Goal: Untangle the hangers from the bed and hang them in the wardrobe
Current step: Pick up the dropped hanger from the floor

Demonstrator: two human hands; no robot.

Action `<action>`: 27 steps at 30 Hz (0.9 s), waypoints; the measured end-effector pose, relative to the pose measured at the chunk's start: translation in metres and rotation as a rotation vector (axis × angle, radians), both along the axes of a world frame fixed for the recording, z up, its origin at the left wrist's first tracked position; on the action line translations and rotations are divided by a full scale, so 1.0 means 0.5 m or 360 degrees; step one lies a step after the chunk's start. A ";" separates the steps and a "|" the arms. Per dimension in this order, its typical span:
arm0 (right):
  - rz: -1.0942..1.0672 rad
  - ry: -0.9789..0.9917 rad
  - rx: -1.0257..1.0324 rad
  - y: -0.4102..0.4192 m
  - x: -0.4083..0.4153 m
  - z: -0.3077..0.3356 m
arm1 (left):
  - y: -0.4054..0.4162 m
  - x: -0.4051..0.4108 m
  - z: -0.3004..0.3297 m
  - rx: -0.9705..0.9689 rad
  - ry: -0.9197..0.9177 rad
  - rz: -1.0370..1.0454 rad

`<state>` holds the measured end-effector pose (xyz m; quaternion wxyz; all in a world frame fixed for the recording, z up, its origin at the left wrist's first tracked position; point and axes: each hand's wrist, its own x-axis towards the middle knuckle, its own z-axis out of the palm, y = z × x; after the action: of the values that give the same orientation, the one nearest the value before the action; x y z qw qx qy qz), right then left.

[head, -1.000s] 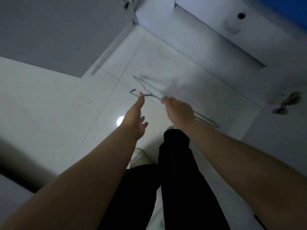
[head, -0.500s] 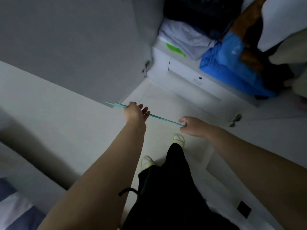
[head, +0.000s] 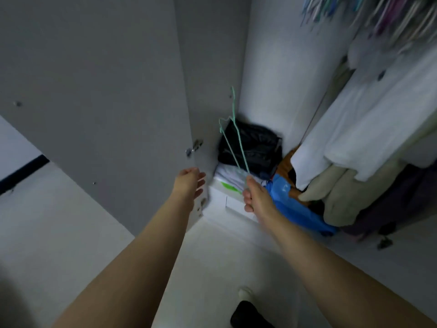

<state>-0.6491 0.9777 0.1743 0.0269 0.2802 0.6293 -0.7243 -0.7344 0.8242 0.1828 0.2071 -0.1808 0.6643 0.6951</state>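
Thin green wire hangers (head: 234, 138) stand upright at the centre of the head view, pinched at their lower end in the closed right hand (head: 256, 197), hooks pointing up before the open white wardrobe (head: 267, 67). Half a second ago both hands held them level over the floor; now the left hand (head: 190, 183) has let go, its grip open and empty. A blurred row of coloured hangers (head: 369, 13) sits upper right, so hanging probably comes next.
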 end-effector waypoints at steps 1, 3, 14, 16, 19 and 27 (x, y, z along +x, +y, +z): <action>-0.0056 0.0098 -0.0043 0.003 -0.015 0.041 | 0.005 -0.014 0.022 -0.0005 0.0030 -0.0022; -0.0118 0.0290 -0.0073 0.016 -0.049 0.116 | 0.016 -0.045 0.068 -0.0020 0.0080 -0.0049; -0.0283 0.0689 0.0236 0.088 -0.298 0.498 | 0.125 -0.225 0.343 -0.0057 0.0521 -0.0133; -0.0319 0.0716 0.0132 0.102 -0.330 0.568 | 0.139 -0.249 0.374 -0.0063 0.0569 -0.0134; -0.0341 0.0742 0.0012 0.127 -0.382 0.659 | 0.157 -0.274 0.410 -0.0070 0.0634 -0.0123; -0.0400 0.0593 -0.0300 0.191 -0.480 0.703 | 0.175 -0.313 0.444 0.0049 0.0603 -0.0079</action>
<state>-0.8889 1.0732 0.5260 -0.1540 0.2140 0.5133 -0.8167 -0.8907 0.9118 0.4047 0.0980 -0.0270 0.6850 0.7215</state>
